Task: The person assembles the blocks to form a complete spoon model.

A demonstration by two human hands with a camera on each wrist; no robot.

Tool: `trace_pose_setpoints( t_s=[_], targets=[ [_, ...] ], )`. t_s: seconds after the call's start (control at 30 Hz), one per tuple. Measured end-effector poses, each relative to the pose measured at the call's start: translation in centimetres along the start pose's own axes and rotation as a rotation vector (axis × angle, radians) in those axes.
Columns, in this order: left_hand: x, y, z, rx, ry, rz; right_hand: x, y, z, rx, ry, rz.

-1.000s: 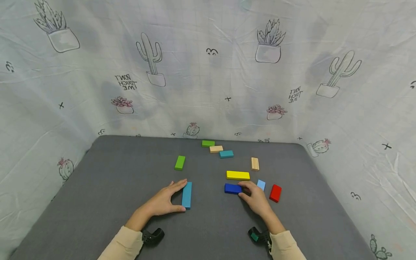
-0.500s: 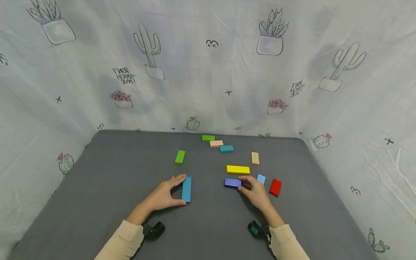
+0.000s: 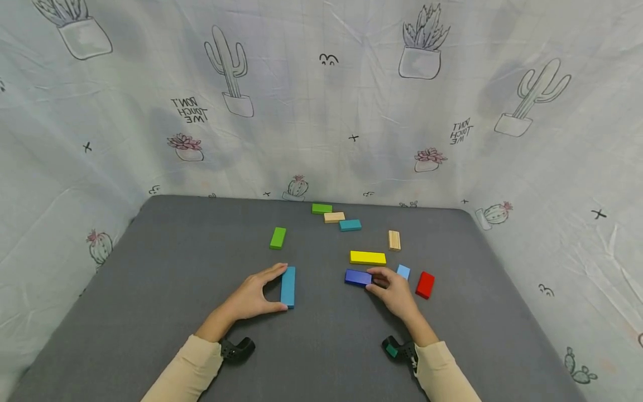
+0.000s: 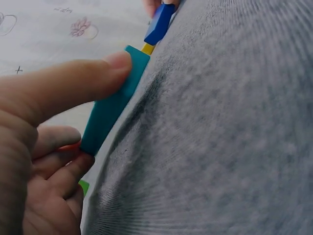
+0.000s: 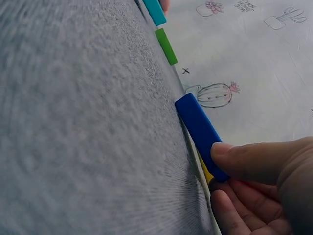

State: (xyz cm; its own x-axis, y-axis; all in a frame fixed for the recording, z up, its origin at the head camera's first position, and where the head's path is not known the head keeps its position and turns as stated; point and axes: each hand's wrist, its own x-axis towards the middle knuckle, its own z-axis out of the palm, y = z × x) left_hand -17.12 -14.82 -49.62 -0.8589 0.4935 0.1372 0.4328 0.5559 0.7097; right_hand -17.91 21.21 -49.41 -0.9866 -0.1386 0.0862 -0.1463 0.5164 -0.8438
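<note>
My left hand holds a long light-blue block by its two ends, thumb at the near end and fingertips at the far end. It lies lengthwise away from me on the grey cloth. In the left wrist view this block looks teal, the thumb pressed against it. To the right, my right hand pinches the right end of a dark-blue block between thumb and fingers. In the right wrist view the dark-blue block slants up from the fingertips. A gap of cloth separates the two held blocks.
A yellow block lies just behind the dark-blue one. Close to my right hand are a pale-blue block and a red block. Farther back lie green, wooden and teal blocks. A patterned curtain surrounds the table.
The head view has tipped downward, so everything sits higher in it. The dark-blue block has shifted slightly left and turned a little with my right hand. The left hand keeps its hold.
</note>
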Motion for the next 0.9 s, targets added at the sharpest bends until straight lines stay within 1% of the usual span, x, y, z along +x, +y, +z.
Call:
trace_pose_setpoints(
  t_s=[0.23, 0.33, 0.4, 0.53, 0.7, 0.9],
  targets=[
    [0.2, 0.6, 0.4, -0.012, -0.001, 0.017, 0.4, -0.6, 0.2, 0.023, -0.020, 0.005],
    [0.3, 1.0, 0.6, -0.006, -0.010, 0.029, 0.8, -0.8, 0.5, 0.030, -0.026, -0.009],
    [0.4, 1.4, 0.8, -0.007, -0.019, 0.037, 1.0, -1.0, 0.8, 0.013, -0.022, -0.025],
    [0.8, 2.3, 1.5, -0.004, -0.053, 0.066, 1.5, -1.3, 1.5, -0.006, -0.009, -0.035],
    [1.6, 3.6, 2.4, -0.009, -0.104, 0.077, 2.2, -1.8, 2.3, -0.003, -0.012, -0.021],
    [2.6, 5.2, 3.5, 0.034, -0.160, 0.092, 2.8, -2.5, 3.4, 0.020, -0.034, -0.025]
  ],
)
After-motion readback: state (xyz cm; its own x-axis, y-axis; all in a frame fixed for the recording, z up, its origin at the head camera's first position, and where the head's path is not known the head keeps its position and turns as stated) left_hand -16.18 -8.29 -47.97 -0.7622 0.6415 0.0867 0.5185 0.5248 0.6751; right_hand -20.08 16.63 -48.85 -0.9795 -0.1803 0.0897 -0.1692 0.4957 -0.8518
